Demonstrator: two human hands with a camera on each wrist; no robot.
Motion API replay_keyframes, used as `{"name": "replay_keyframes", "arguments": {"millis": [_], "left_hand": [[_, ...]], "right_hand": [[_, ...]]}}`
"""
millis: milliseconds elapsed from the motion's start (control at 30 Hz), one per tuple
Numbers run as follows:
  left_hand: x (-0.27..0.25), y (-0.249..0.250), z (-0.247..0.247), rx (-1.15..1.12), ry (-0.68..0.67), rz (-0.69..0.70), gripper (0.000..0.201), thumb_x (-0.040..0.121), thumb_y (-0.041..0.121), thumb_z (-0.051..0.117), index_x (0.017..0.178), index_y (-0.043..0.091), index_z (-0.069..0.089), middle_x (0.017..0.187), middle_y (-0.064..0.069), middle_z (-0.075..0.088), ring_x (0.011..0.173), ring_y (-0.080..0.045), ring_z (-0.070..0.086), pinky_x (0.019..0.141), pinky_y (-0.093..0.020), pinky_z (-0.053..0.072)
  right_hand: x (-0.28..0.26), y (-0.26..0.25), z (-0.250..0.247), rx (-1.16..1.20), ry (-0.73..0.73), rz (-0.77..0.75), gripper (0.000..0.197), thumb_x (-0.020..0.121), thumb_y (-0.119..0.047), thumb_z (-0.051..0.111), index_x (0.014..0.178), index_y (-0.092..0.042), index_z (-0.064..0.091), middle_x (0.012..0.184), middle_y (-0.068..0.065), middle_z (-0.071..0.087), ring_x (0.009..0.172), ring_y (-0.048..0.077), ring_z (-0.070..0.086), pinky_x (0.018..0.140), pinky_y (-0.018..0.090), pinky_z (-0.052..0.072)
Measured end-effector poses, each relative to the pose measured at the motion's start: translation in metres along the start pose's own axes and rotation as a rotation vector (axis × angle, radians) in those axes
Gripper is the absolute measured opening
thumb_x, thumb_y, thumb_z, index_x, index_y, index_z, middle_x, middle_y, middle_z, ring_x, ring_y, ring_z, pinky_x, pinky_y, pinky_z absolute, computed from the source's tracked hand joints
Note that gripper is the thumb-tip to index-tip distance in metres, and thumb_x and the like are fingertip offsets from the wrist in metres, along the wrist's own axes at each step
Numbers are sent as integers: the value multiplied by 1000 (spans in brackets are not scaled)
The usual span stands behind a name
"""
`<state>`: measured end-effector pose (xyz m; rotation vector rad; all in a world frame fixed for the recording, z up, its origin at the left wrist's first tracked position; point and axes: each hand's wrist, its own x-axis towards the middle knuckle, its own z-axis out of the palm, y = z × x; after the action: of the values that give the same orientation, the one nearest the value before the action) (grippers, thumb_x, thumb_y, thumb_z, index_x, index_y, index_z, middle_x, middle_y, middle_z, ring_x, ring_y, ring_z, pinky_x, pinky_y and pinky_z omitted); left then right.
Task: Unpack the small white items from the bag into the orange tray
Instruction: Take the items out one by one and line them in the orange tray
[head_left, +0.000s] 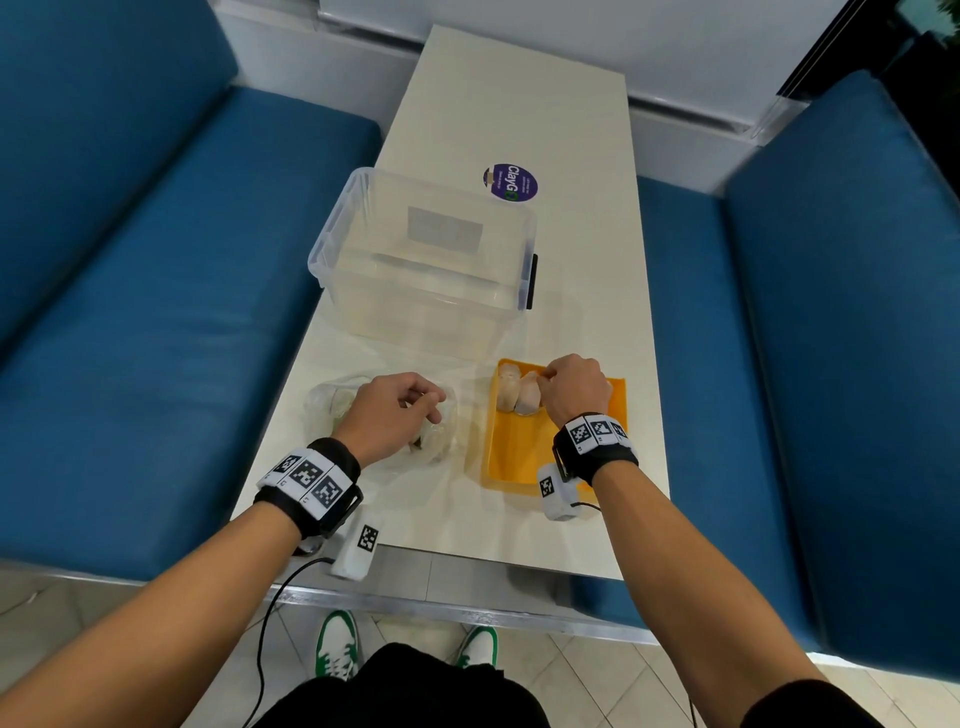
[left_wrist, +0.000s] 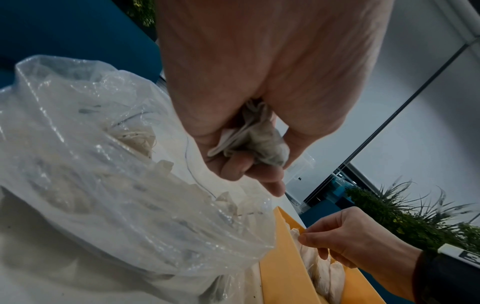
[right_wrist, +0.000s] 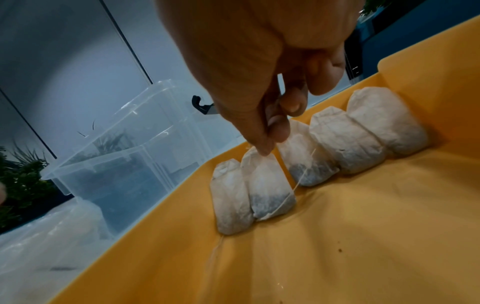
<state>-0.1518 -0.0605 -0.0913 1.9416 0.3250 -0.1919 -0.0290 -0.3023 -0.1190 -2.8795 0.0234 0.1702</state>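
A clear plastic bag (head_left: 332, 402) (left_wrist: 109, 185) lies on the table's near left with more white tea bags inside. Over its mouth, my left hand (head_left: 395, 415) (left_wrist: 254, 144) grips a crumpled tea bag (left_wrist: 262, 142). The orange tray (head_left: 524, 452) (right_wrist: 337, 246) sits to the right. Several white tea bags (right_wrist: 340, 139) lie in a row along its far wall. My right hand (head_left: 569, 387) (right_wrist: 270, 131) pinches the top of one tea bag (right_wrist: 267, 185) in that row; its string trails across the tray floor.
A clear lidless storage box (head_left: 426, 265) stands just behind the bag and tray. A purple round sticker (head_left: 511, 183) lies farther back on the cream table (head_left: 582, 291). Blue bench seats (head_left: 156, 312) flank both sides.
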Motion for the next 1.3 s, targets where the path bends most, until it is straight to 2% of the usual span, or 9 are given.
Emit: {"name": "replay_keyframes", "arguments": {"millis": [133,300,467,667,967,1067,1167,1267,1300], "left_hand": [[0,1,0,4,-1,4,11,100,25,64,96,25,75,80,8,78,86,-16,71,70,-36,59],[0,0,-3,5,-3,7,11,100,25,64,97,25,75,80,8,78,84,-16,71,70,-37,59],[-1,-1,-2,2,-11,1,12,100,24,64,97,25,76,81,8,78,82,-14,70,68,-33,57],[-1,-1,-1,4,-19,12,12,99,24,64,96,26,75,81,8,78,82,-15,71,68,-34,59],[-3,-1,-1,-9,-22,-3,11,99,23,65,97,23,75,81,6,78,80,-22,70,69,-33,58],[-4,1,-2,-43,-25,-33,14,98,16,62,102,24,73,84,3,76,73,-17,66,70,-32,57],[-2,9,-3,-304,-85,-152,23,92,4,56,110,15,65,87,-5,58,67,-17,53,59,-33,45],[-2,23,-5,-738,-102,-305,41,70,1,50,111,3,56,85,-8,48,62,-19,46,58,-35,37],[-2,27,-6,-834,-100,-335,41,71,-2,45,110,3,55,86,-9,48,63,-21,46,59,-36,37]], "right_hand": [[-2,2,-2,36,9,-3,21,97,-29,59,98,-18,78,93,7,72,73,20,58,65,29,48],[-2,1,-6,109,50,11,17,90,-28,61,91,-22,78,88,6,74,77,24,67,71,39,61],[-5,-3,-7,153,34,28,17,90,-26,62,90,-21,78,89,5,74,79,25,68,73,41,62],[-3,0,-5,195,31,21,19,92,-23,61,94,-20,80,92,5,76,87,25,68,78,42,60],[1,5,4,317,31,68,12,90,-19,66,95,-18,78,95,6,75,87,21,69,77,29,58],[-1,6,2,311,42,95,12,89,-18,63,94,-21,74,95,6,73,83,20,66,75,30,57],[-6,0,-6,327,75,30,11,87,-19,63,90,-23,72,86,2,73,82,19,67,76,36,59],[-19,-17,-20,438,46,-146,6,86,-20,68,89,-23,73,76,-5,73,77,10,68,72,29,58],[-24,-24,-25,500,18,-218,5,86,-20,70,89,-22,73,74,-7,73,75,8,69,71,28,57]]}}
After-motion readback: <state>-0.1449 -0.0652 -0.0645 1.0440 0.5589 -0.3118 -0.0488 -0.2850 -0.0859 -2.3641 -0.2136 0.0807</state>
